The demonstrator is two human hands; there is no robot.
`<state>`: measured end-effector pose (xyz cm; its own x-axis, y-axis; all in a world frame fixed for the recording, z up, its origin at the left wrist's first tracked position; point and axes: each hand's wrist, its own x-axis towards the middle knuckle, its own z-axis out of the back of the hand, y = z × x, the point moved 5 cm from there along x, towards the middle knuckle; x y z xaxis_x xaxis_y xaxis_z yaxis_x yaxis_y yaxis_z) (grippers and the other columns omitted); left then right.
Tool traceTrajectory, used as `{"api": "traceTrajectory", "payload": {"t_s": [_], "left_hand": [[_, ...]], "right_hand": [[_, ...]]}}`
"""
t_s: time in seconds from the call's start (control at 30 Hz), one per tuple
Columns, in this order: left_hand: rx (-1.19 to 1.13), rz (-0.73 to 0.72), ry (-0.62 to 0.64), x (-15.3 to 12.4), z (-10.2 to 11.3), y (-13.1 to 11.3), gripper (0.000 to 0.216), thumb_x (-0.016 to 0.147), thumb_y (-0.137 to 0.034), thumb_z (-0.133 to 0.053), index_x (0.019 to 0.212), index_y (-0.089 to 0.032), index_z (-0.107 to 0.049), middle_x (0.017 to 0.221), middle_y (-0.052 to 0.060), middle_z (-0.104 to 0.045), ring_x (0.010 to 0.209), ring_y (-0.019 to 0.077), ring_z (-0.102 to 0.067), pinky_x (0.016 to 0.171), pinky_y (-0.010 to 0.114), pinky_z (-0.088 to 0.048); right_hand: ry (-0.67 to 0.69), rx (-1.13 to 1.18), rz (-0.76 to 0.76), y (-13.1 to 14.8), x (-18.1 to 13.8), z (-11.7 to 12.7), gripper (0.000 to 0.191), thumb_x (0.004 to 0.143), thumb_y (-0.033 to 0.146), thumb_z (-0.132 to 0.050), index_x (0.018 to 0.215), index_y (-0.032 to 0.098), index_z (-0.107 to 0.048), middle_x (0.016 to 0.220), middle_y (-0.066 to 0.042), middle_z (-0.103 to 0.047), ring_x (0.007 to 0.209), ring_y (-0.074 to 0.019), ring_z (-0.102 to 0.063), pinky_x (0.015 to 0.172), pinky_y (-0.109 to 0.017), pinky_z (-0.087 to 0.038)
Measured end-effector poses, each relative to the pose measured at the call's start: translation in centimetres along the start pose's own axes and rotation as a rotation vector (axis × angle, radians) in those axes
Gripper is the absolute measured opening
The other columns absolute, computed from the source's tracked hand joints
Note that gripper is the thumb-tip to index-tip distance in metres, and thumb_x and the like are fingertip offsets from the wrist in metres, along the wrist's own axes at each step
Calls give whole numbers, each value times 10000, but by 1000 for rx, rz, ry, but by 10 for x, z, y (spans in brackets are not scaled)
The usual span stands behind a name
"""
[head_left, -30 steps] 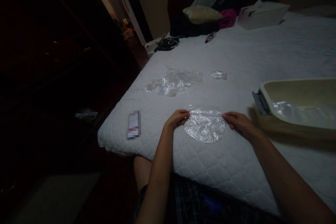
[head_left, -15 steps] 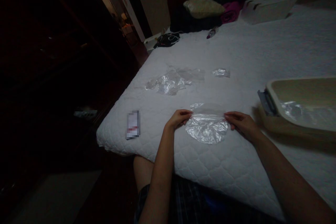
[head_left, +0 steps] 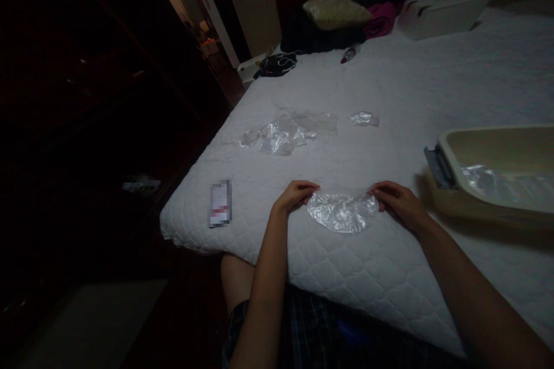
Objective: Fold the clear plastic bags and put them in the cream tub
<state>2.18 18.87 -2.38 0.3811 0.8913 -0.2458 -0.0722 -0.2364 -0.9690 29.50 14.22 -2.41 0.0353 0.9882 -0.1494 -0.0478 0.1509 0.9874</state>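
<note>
My left hand [head_left: 298, 195] pinches the upper left corner of a piece of clear, crinkled plastic film [head_left: 343, 213]. On the other side, the fingers of my right hand [head_left: 395, 200] are closed on its upper right corner. Between the two hands the film has a nearly straight top edge and a rounded bottom, like a half circle. It is at the near part of a white quilted bed [head_left: 337, 262]. Whether it is a bag or a single sheet I cannot tell.
Beyond my hands lie crumpled clear plastic [head_left: 281, 134] and a smaller plastic piece [head_left: 365, 119]. A beige bin [head_left: 454, 204] with plastic inside stands at right. A blurred-out phone-shaped item [head_left: 220, 203] is at left. Farther back are a cushion [head_left: 336, 12] and a white box [head_left: 445, 14].
The part of the film that reached beyond my hands has come down over the near part, turning the round shape into a half circle. Both hands stay almost in place.
</note>
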Motion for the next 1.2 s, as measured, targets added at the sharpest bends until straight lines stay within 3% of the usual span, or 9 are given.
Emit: {"api": "traceTrajectory", "payload": {"t_s": [0.23, 0.43, 0.6, 0.7, 0.8, 0.87, 0.97, 1.07, 1.2], "left_hand": [[8, 54, 16, -6, -1, -4, 314, 710, -315, -601, 941, -115, -675, 462, -49, -459, 385, 45, -377, 391, 185, -191], [-7, -33, -11, -9, -4, -8, 434, 622, -278, -741, 1022, -135, -653, 831, 39, -631, 587, 51, -499, 507, 162, -335], [53, -83, -35, -14, -5, -11, 572, 575, -226, -768, 1118, -154, -603, 1044, 86, -618, 634, 40, -487, 540, 150, -348], [-71, -71, -89, -20, -3, -11, 529, 618, -305, -748, 1106, -188, -582, 1011, 49, -611, 583, 21, -478, 522, 149, -359], [-119, -16, -179, -29, 2, -9, 382, 687, -419, -677, 966, -172, -593, 819, -1, -596, 452, 8, -419, 416, 153, -290], [-54, 37, -201, -35, 4, -7, 367, 715, -491, -622, 831, -144, -589, 713, -11, -568, 389, 12, -377, 364, 170, -234], [92, 105, -165, -41, 4, -5, 417, 727, -542, -586, 726, -125, -584, 639, -7, -551, 372, 18, -371, 353, 182, -238], [141, 144, -82, -40, 1, -4, 397, 706, -515, -624, 722, -120, -594, 619, -6, -550, 371, 20, -368, 352, 186, -228], [56, 200, 27, -34, -8, -1, 368, 668, -474, -675, 745, -124, -592, 612, -24, -529, 362, 11, -342, 346, 189, -197]], "right_hand": [[31, 2, -54, 6, -5, -1, 362, 718, 476, -621, 900, 163, -636, 489, 15, -543, 355, -70, -366, 335, -209, -231], [-68, -63, -4, 8, -6, -2, 429, 579, 469, -766, 862, 170, -647, 819, -51, -652, 574, -111, -553, 473, -236, -466], [-70, -69, 44, 6, -5, -3, 526, 562, 466, -777, 975, 178, -626, 932, -75, -651, 596, -123, -582, 504, -270, -515], [-154, -5, 71, 7, -8, 2, 537, 567, 474, -773, 992, 193, -606, 897, -55, -645, 554, -101, -560, 453, -231, -483], [-254, -3, -4, 5, -18, 10, 454, 626, 552, -706, 857, 177, -598, 641, -9, -594, 404, -65, -452, 317, -180, -328], [-201, -52, -127, 1, -27, 10, 466, 674, 621, -625, 736, 162, -583, 483, 12, -514, 320, -53, -361, 275, -180, -221], [-9, -102, -252, -3, -39, 3, 509, 706, 655, -567, 680, 148, -586, 430, -1, -510, 282, -47, -316, 276, -192, -194], [124, -144, -268, -2, -44, -4, 481, 706, 623, -595, 692, 142, -601, 436, -5, -527, 297, -49, -341, 296, -191, -219], [157, -121, -227, 2, -40, -11, 421, 655, 550, -683, 735, 148, -588, 618, -44, -637, 340, -39, -389, 308, -180, -223]]}}
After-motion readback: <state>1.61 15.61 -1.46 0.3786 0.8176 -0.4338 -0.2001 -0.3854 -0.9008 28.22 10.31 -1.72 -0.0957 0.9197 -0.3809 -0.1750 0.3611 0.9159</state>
